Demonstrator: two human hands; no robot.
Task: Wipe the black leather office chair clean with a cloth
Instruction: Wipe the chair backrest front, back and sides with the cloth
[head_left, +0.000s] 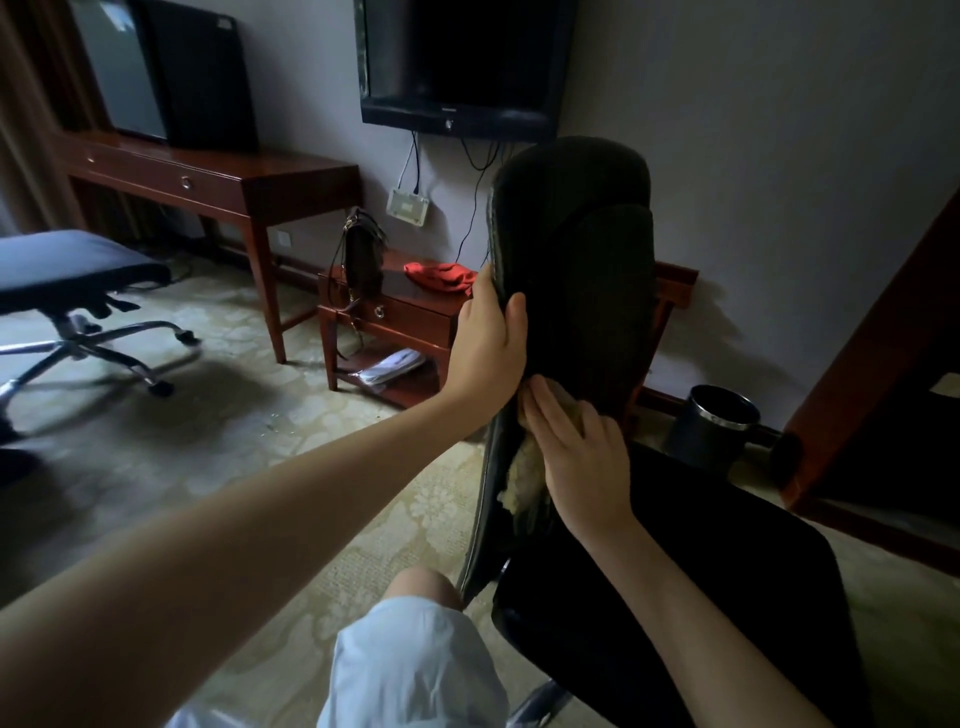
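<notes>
The black leather office chair (576, 270) stands right in front of me, its backrest upright and its seat low at the right. My left hand (485, 338) grips the backrest's left edge, thumb on the front face. My right hand (576, 457) presses a pale yellow cloth (524, 473) flat against the lower part of the backrest, fingers straight and pointing up-left. Most of the cloth is hidden under that hand.
A second swivel chair (78, 280) stands at the left. A wooden desk (218, 176) and a low side table (395, 317) with a bag and red cloth line the wall under a television (457, 62). A dark bin (717, 421) sits right of the chair. My knee (421, 592) is below.
</notes>
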